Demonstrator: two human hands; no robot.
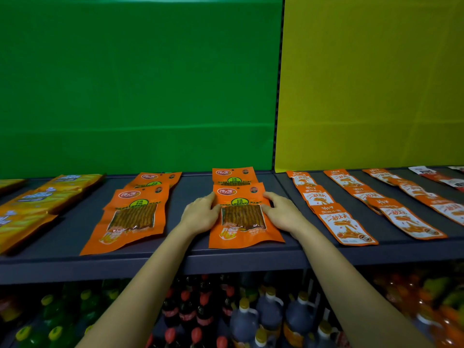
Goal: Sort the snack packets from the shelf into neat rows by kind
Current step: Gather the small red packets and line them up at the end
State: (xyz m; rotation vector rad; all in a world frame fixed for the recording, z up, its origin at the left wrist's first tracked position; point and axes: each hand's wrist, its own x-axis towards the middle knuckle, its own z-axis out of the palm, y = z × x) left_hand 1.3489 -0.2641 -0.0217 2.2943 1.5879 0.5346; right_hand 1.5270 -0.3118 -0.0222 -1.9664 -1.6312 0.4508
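Two bare forearms reach up over the bottles (251, 317) on the lower level to the grey shelf (175, 257), where both hands flank an orange packet (243, 222) lying flat at the front middle. The left hand (200, 213) rests on its left edge with fingers close together, and the right hand (283, 212) rests on its right edge with fingers slightly spread. A matching packet (233, 175) lies just behind, more orange ones (133, 217) lie left, yellow packets (37, 197) far left, and rows of small packets (346, 227) right.

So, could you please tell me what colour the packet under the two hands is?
The packet is orange; head view.
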